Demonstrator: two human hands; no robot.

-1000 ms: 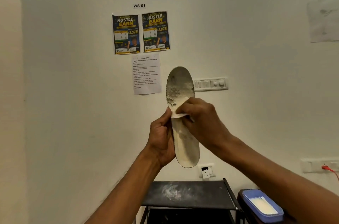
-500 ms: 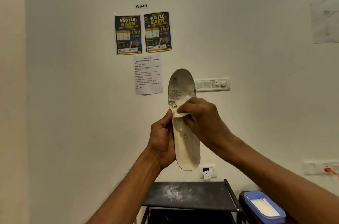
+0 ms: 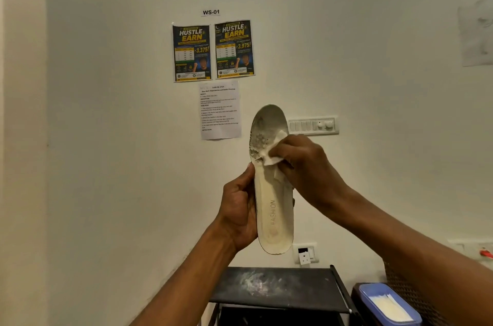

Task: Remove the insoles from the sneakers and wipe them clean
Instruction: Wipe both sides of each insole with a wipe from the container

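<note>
Left hand (image 3: 240, 211) grips the light, flexible insole (image 3: 273, 192) mid-edge; right hand (image 3: 301, 163) pinches wipe (image 3: 274, 149) against it.

The insole (image 3: 273, 208) is off-white, with grey speckled soiling at the toe end and pale grey "FASHION" lettering near the heel. The wipe (image 3: 274, 151) is white. The wall (image 3: 106, 139) is cream. Two posters (image 3: 191, 52) are dark blue with yellow and white lettering. The rack (image 3: 301, 285) is black with a whitish smear. The tub (image 3: 373, 289) is blue, its contents white.
</note>
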